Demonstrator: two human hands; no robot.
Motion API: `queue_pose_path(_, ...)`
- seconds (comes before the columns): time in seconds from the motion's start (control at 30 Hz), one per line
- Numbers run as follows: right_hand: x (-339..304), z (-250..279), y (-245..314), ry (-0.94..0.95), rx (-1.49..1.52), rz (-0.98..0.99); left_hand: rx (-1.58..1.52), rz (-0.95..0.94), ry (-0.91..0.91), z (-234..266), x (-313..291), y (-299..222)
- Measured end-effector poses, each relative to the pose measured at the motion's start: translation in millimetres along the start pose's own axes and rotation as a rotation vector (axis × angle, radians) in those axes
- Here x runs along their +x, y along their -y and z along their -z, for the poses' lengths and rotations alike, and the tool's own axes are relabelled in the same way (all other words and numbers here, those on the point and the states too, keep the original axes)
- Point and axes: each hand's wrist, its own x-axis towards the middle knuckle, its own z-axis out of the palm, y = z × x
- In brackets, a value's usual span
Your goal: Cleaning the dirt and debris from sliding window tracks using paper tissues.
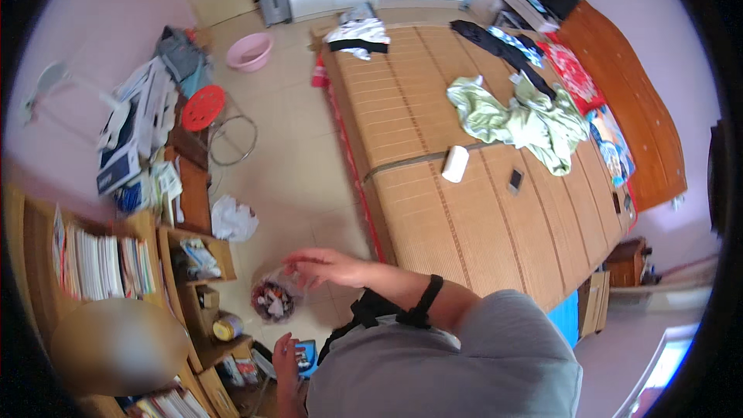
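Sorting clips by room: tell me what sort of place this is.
Most likely a bedroom: a wide bed, its wooden headboard, and a red patterned pillow beside it.

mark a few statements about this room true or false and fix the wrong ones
1. The pink basin stands on the floor. True.
2. The right hand holds the phone. False: the phone lies on the bed.
3. The stool top is green. False: the stool top is red.
4. In the picture, the right hand is closer to the rubbish container than to the phone. True.
5. Pale green cloth lies on the bed. True.
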Motion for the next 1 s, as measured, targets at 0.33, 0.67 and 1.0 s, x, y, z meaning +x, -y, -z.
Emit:
queue_pose_path(0.33,-8.6,111.2,-14.7,-1.009,-0.283,0.237,0.137,-0.086,0.161,-0.2,79.3,-57.3)
queue_pose_path(0.67,-109.6,355.6,-21.9,-2.050,-0.519,-0.083,0.226,0.064,0.248,-33.2,162.2,-110.7)
queue_pose_path(1.0,-120.9,517.8,-18.7,-2.317,-0.434,-0.518,0.565,0.114,0.428,-89.8,270.7,-196.5)
